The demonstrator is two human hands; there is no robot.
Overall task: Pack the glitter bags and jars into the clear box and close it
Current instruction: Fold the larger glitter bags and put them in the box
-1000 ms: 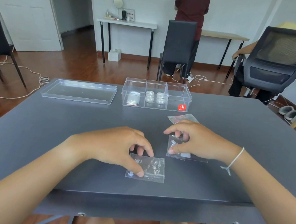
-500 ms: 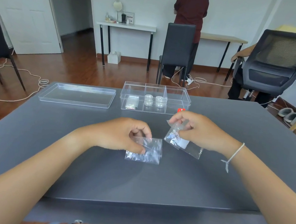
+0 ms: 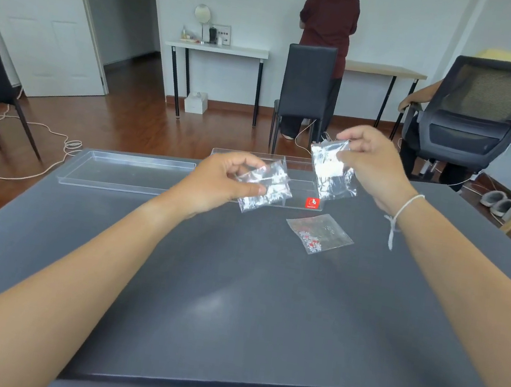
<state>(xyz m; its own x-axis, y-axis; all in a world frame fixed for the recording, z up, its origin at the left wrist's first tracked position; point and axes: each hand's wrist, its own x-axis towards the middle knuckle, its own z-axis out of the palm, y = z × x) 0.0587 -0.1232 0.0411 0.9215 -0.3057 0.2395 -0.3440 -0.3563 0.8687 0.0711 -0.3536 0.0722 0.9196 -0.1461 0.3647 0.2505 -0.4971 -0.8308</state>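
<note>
My left hand [image 3: 221, 180] pinches a small clear bag of silver glitter [image 3: 265, 188] in the air, in front of the clear box [image 3: 303, 185]. My right hand [image 3: 373, 164] holds a second silver glitter bag [image 3: 332, 170] higher, over the box's right end. The box stands open at the table's far edge with a red sticker [image 3: 311, 202] on its front; my hands and the bags hide its contents. A third clear bag with red and white bits [image 3: 319, 232] lies flat on the grey table [image 3: 230, 305], just in front of the box.
The box's clear lid [image 3: 125, 170] lies upturned to the left of the box. Beyond the table stand a black chair [image 3: 306, 88], an office chair with a seated person [image 3: 485, 111], and a standing person [image 3: 328, 28] at a far desk.
Both hands lifted their bags off the table and carried them up and forward toward the box. The third bag, formerly hidden behind my right hand, now lies uncovered.
</note>
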